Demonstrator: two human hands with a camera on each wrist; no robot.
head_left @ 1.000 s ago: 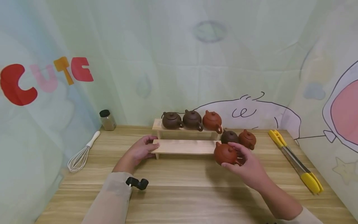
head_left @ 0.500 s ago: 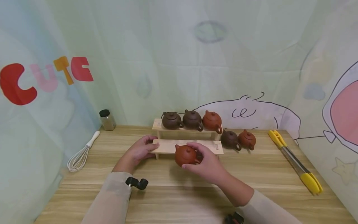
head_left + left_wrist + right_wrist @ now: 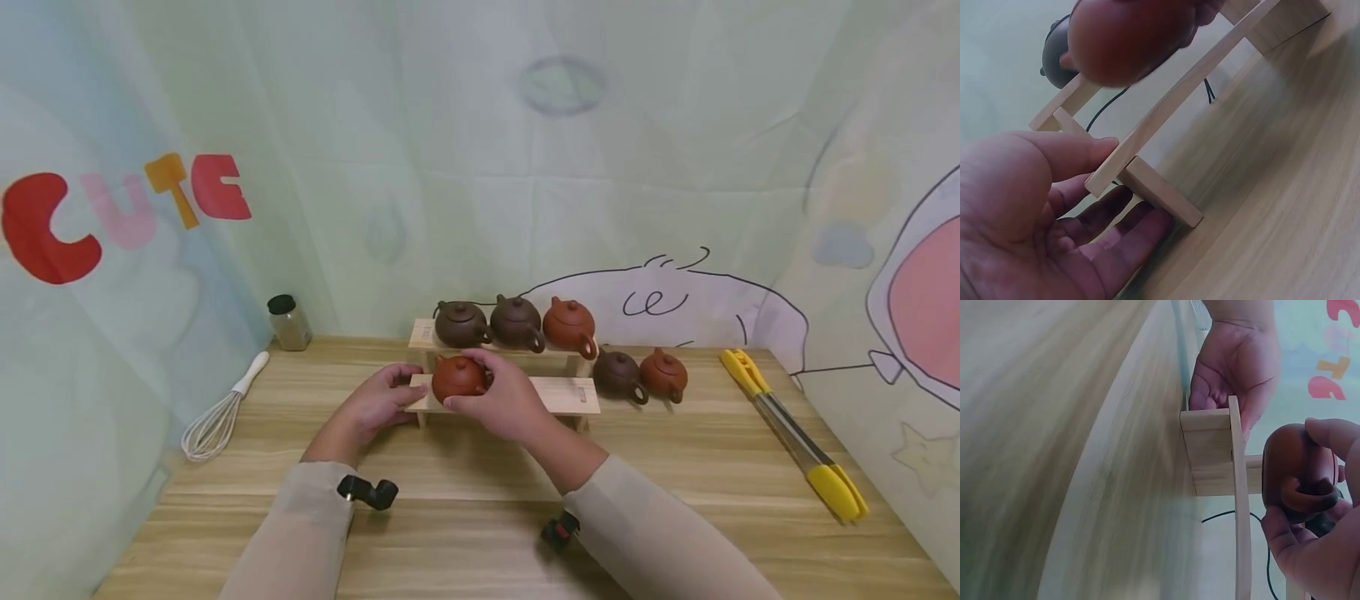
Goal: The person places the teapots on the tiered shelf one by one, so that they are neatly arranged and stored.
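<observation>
My right hand (image 3: 510,400) holds a small reddish clay teapot (image 3: 456,379) by its sides, its handle towards the palm. The teapot is over the left part of the lower shelf (image 3: 551,385) of a pale wooden stand; in the right wrist view a gap shows between teapot (image 3: 1285,456) and shelf board (image 3: 1239,487). At the shelf's left end, my left hand (image 3: 378,402) grips the board, thumb on top and other fingers below, near the leg (image 3: 1163,194). Two dark brown teapots (image 3: 461,323) (image 3: 515,322) and a reddish one (image 3: 568,322) stand on the upper shelf (image 3: 422,333).
Right of the stand, a dark teapot (image 3: 618,373) and a reddish teapot (image 3: 663,373) sit on the wooden table (image 3: 465,517). Yellow-ended tongs (image 3: 787,425) lie at the right. A whisk (image 3: 217,421) and a black-lidded jar (image 3: 288,323) are at the left. Printed cloth (image 3: 337,167) hangs behind.
My right hand has carried the reddish teapot leftwards from the stand's right end, then back over the lower shelf's left part. My left hand has kept its grip on the shelf end.
</observation>
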